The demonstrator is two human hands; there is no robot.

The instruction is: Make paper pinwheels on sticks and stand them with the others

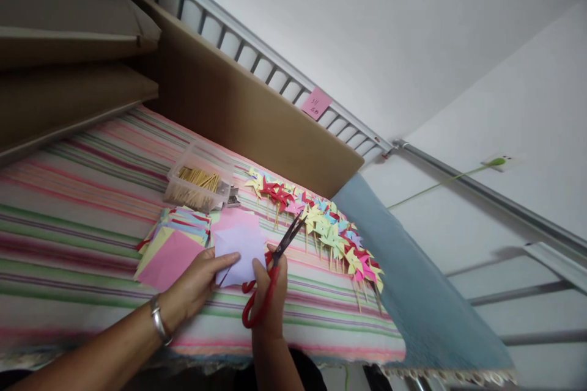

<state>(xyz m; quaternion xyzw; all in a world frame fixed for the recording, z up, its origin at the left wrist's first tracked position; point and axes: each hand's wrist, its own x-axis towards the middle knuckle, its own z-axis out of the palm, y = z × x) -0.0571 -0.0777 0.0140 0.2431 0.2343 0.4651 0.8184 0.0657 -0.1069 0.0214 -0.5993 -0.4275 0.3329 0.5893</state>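
Observation:
My left hand (202,281), with a silver bangle at the wrist, pinches a lilac paper square (241,247) by its left edge, thumb on top. A short cut shows at the paper's lower left corner. Red-handled scissors (262,302) sit in my right hand (270,293), blades pointing up and to the right, away from the paper. The fingers of that hand also touch the paper's right edge. Pink paper (236,218) lies just behind the lilac square. To the left is a stack of coloured paper squares (174,253), pink on top.
A clear plastic box (199,177) holds small wooden sticks. Several paper pinwheels (321,226) on sticks lie in a row at right on the striped cloth (92,232). Cardboard (257,116) stands along the back, and large boxes (68,43) rise at left.

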